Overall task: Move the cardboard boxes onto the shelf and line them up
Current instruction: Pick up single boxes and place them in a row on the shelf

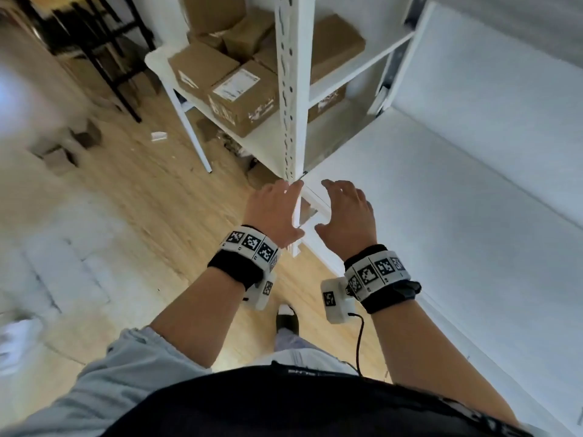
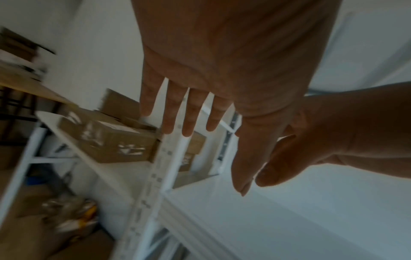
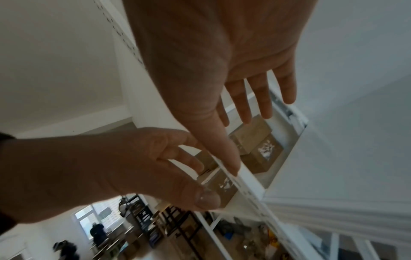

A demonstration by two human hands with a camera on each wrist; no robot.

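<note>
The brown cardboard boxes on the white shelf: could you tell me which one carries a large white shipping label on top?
The front box nearest the upright post; its neighbours' tops show plain cardboard or tape.

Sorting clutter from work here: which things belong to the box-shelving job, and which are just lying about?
Job: brown cardboard boxes; white metal shelf unit; left hand; right hand.
Lying about: black metal rack; small white scrap on the wooden floor.

a storeroom-like room in a home or small office: a white metal shelving unit (image 1: 291,89) loaded with cardboard boxes (image 1: 243,99), wood-look floor (image 1: 142,184), plain white walls (image 1: 489,121), black racks (image 1: 104,42) and loose clutter.
</note>
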